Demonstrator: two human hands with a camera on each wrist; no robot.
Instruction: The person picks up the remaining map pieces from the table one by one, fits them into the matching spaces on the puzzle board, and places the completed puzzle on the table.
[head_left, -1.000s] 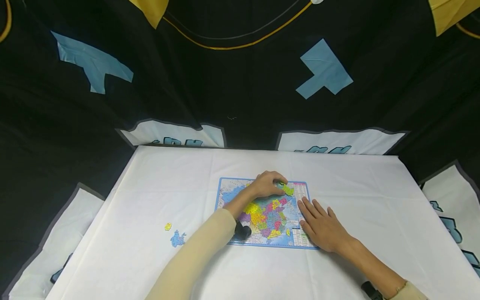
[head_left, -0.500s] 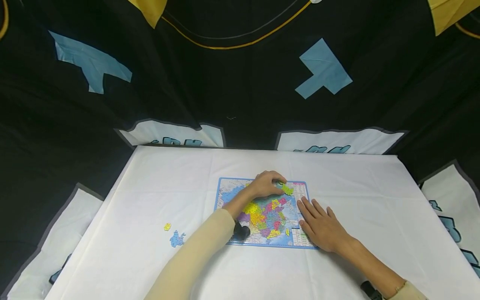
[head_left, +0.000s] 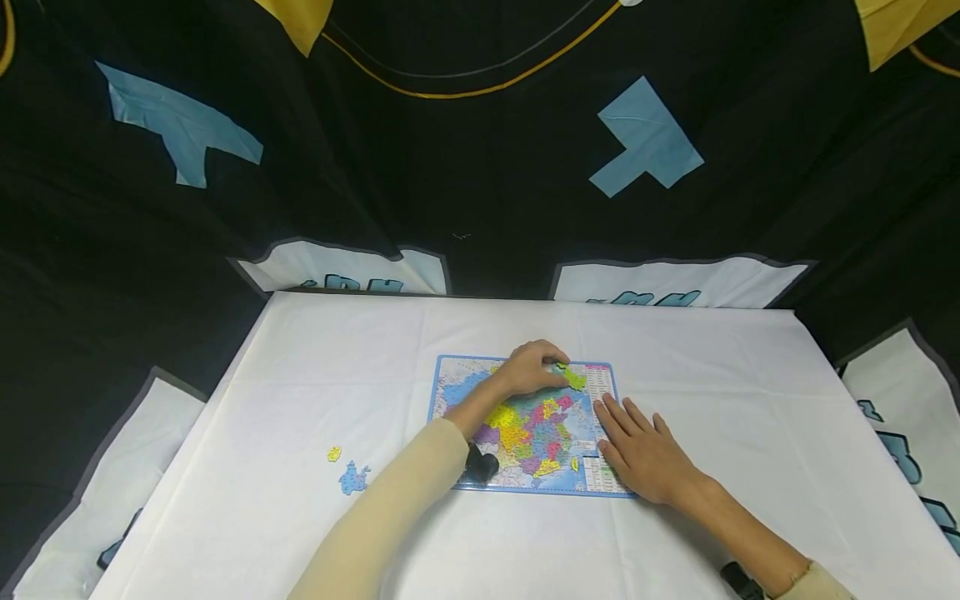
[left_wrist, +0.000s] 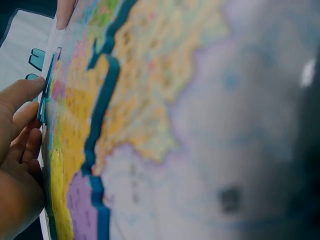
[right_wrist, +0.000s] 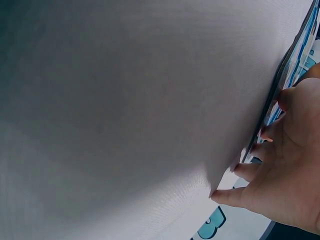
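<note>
A map puzzle board [head_left: 450,367] with a blue border lies on the table, with many coloured pieces set in it. Reaching across to its upper right part, my left hand [head_left: 531,369] pinches a yellow-green puzzle piece [head_left: 576,381] between thumb and fingers. In the left wrist view this hand [left_wrist: 20,155] is at the left, and the piece's thin teal edge shows at its fingertips. My right hand [head_left: 648,457] lies with fingers spread over the board's right edge. Its fingers reach the board's edge in the right wrist view too, where the hand [right_wrist: 290,155] is seen from the side.
Left of the board, a small yellow piece [head_left: 334,454] and a blue piece [head_left: 354,478] lie loose on the white tablecloth [head_left: 262,517]. A dark curtain [head_left: 480,183] hangs behind the table. A black wrist camera [head_left: 481,464] on the left arm covers the board's lower left.
My left hand has shifted very slightly at the board's upper right, still pinching the yellow-green piece. My right hand stays in place on the board's edge.
</note>
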